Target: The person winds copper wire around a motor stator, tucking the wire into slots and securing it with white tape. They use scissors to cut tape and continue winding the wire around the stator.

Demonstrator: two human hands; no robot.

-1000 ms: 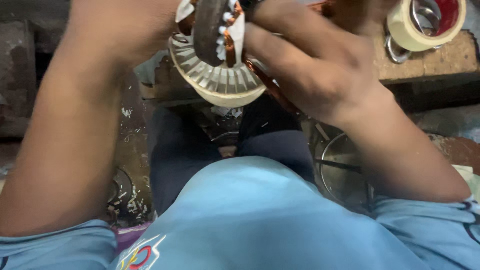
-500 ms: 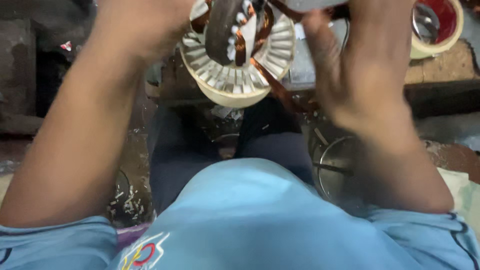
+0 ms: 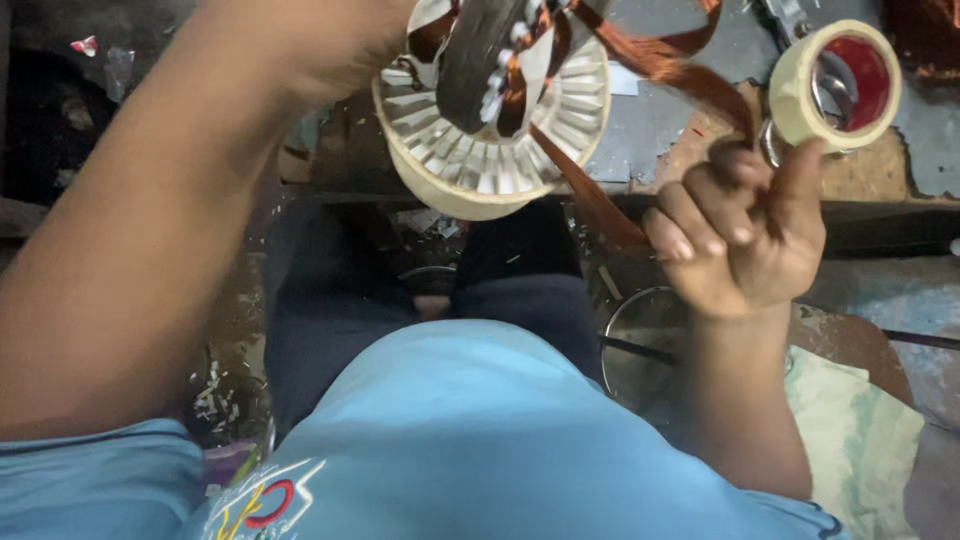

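Right hand [image 3: 738, 232]: fingers curling shut, gripping copper wire bundle [image 3: 640, 60]. Slotted stator core [image 3: 495, 130]: sitting left of it, wire running into it. Left hand: reaching the core, grip hidden. Tape roll [image 3: 835, 85]: lying just above, on table [image 3: 680, 130].

We see no packages, signs or screens here, and nothing on the bench carries a label. The nearest thing to one is a printed emblem [image 3: 262, 503] on the light blue shirt, well below and across from our right hand [image 3: 738, 240], a curved shape in red, yellow and white near the bottom edge.
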